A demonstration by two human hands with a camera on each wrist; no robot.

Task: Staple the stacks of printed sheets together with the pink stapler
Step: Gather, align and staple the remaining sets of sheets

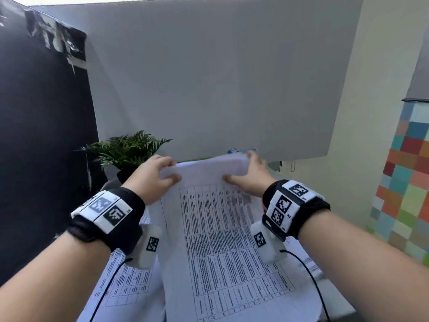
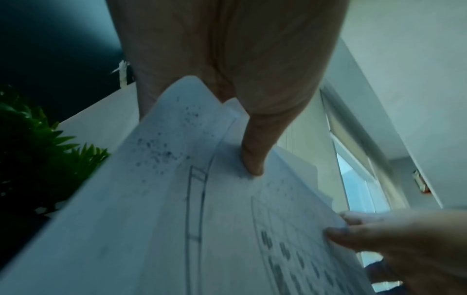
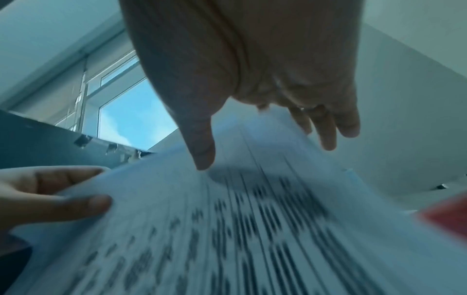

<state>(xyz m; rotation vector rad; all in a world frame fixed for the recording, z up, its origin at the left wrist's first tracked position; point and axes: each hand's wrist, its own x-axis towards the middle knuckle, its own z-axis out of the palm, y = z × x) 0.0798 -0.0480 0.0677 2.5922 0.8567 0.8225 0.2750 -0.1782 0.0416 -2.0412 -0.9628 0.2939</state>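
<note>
While I watch head cam, stack of printed sheets = white pgs w/ dense table text, tilted up off other sheets | L hand pinches top-left corner, thumb on top | R hand pinches top-right corner | stapler: can't tell

1. This looks like an office or a study room set up for recording, though which of the two cannot be told.
2. Printed sheets with tables of text cover the near surface.
3. A white board stands at the far side, and a dark panel on the left.
4. A potted fern sits far left.
5. Coloured square tiles cover the right wall.
6. A window shows blue sky.
</note>
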